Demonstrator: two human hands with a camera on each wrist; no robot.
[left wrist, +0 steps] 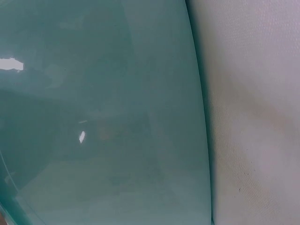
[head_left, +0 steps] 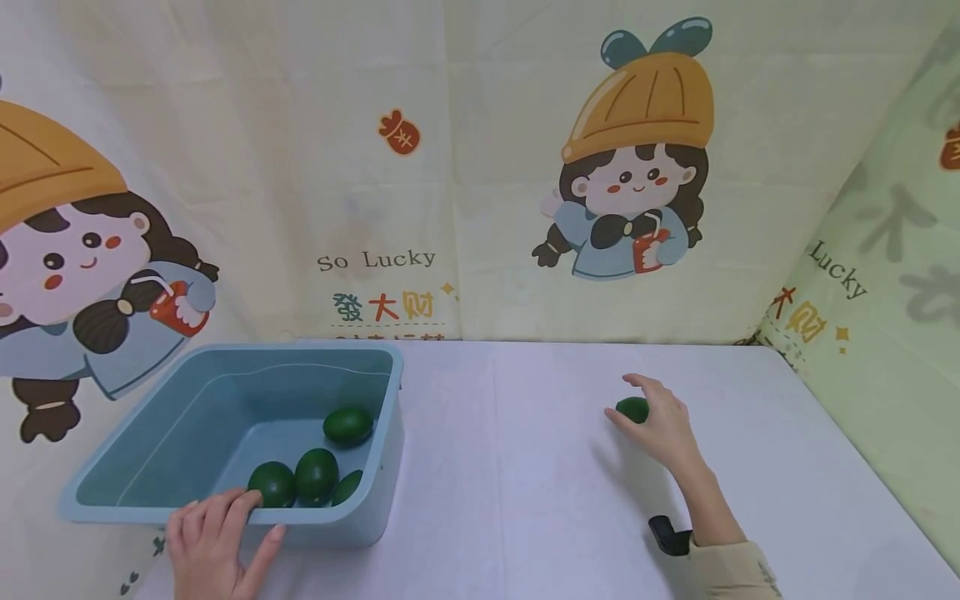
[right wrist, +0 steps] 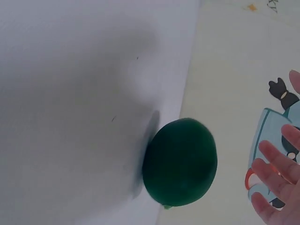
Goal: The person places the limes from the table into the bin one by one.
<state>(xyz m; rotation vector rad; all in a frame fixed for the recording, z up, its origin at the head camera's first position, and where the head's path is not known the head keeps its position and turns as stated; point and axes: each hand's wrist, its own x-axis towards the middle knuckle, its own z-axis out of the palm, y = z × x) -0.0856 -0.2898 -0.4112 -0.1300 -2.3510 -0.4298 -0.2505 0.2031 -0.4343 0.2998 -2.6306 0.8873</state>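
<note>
A dark green oval fruit (head_left: pixel 632 408) lies on the white table at the right. Around it, apart from its skin in the right wrist view, my right hand (head_left: pixel 663 425) is spread with thumb and fingers wide. That view shows the same fruit (right wrist: pixel 180 161) with a small stem nub, and fingertips (right wrist: pixel 276 159) off to its side. At the left stands a blue plastic basin (head_left: pixel 393 467) with several similar green fruits (head_left: pixel 317 477) in it. My left hand (head_left: pixel 217 542) holds its front rim, fingers bent over the edge and thumb outside.
The basin's smooth wall (left wrist: pixel 117 164) fills most of the left wrist view. A printed cloth (head_left: pixel 495 167) hangs behind the table, and another printed cloth (head_left: pixel 892 333) borders the right edge. A black strap piece (head_left: pixel 670 536) sits by my right wrist.
</note>
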